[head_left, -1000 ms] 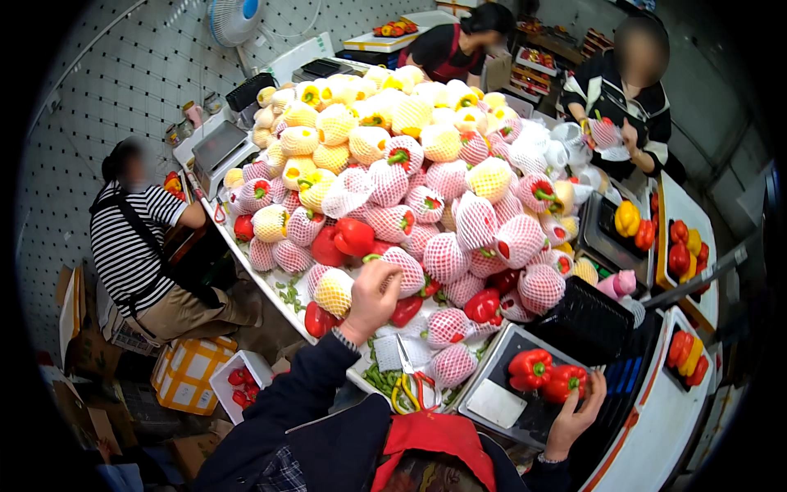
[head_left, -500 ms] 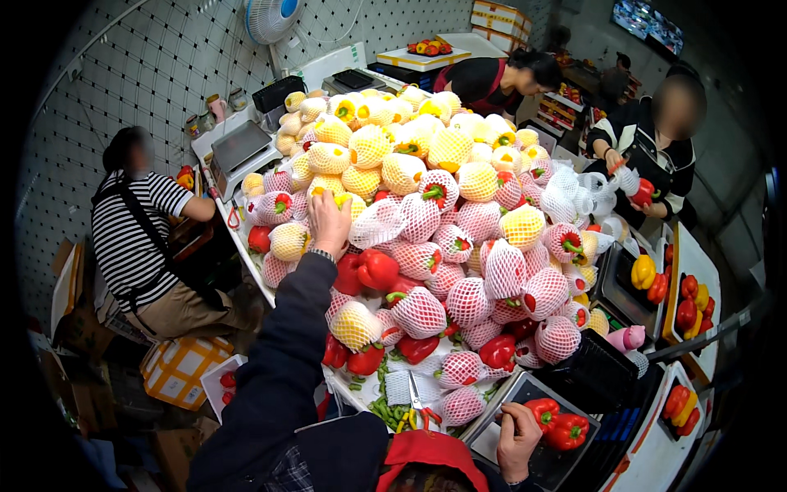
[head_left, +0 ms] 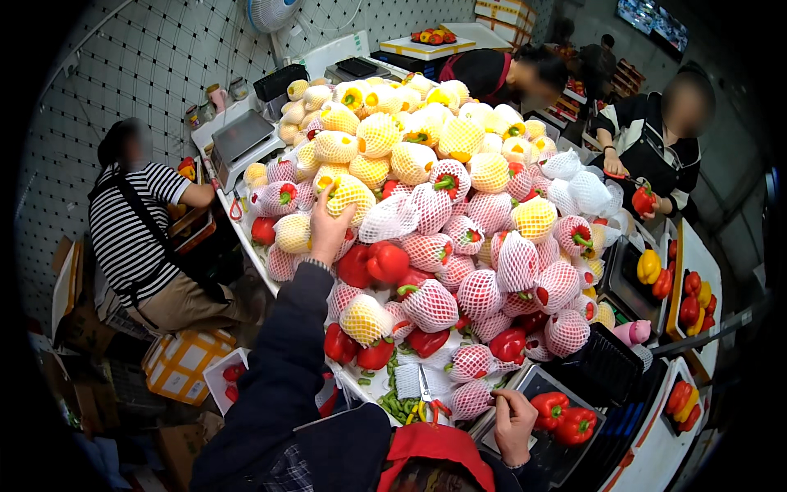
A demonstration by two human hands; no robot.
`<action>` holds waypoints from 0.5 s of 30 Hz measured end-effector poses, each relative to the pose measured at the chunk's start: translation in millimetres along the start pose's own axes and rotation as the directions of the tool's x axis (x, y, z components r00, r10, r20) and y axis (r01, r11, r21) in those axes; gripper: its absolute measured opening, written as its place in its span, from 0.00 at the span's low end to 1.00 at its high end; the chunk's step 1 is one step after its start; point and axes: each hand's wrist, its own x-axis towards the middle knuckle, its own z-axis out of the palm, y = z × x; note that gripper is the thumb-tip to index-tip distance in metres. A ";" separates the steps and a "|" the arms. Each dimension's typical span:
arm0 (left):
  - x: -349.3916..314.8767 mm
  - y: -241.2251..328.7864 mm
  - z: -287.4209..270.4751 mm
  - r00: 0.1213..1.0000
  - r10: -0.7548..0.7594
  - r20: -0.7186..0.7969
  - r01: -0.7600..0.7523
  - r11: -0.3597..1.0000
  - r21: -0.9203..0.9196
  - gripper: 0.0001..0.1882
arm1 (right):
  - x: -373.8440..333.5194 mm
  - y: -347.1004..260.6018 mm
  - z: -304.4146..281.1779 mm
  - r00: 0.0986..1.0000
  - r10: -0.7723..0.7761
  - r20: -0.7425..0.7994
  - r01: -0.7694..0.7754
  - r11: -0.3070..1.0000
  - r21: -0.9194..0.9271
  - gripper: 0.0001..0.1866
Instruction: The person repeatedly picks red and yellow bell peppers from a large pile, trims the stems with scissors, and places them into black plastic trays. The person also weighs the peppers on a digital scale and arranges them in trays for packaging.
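Note:
My left hand (head_left: 329, 225) is closed around a yellow bell pepper (head_left: 352, 198) in a foam net, on the left side of a large pile of netted peppers (head_left: 422, 160). Low on the right, my right hand (head_left: 514, 428) is raised over a scale (head_left: 537, 384), its thumb and fingertips pressed together; anything between them is too small to make out. Two bare red bell peppers (head_left: 575, 425) lie on that scale beside the hand. A red netted pepper (head_left: 471, 399) is close to its fingertips. Red-handled scissors (head_left: 426, 392) lie among small green chillies (head_left: 399, 403) near my body.
A co-worker in stripes (head_left: 139, 221) sits at the left. Another bends over the far side (head_left: 492, 75); a third at the right holds a red pepper (head_left: 643, 199). A black tray (head_left: 597, 365) adjoins the pile. A second scale (head_left: 243, 135) stands far left.
My left fingers now wrap the yellow netted pepper more plainly. My right hand has shifted slightly up and left. The right co-worker's red pepper no longer shows its white net.

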 end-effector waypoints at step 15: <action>-267.8 176.4 -7.8 0.713 0.257 0.652 -0.195 0.966 -0.167 0.60 | 46.1 10.4 87.6 0.961 0.086 0.262 -0.247 0.694 0.676 0.31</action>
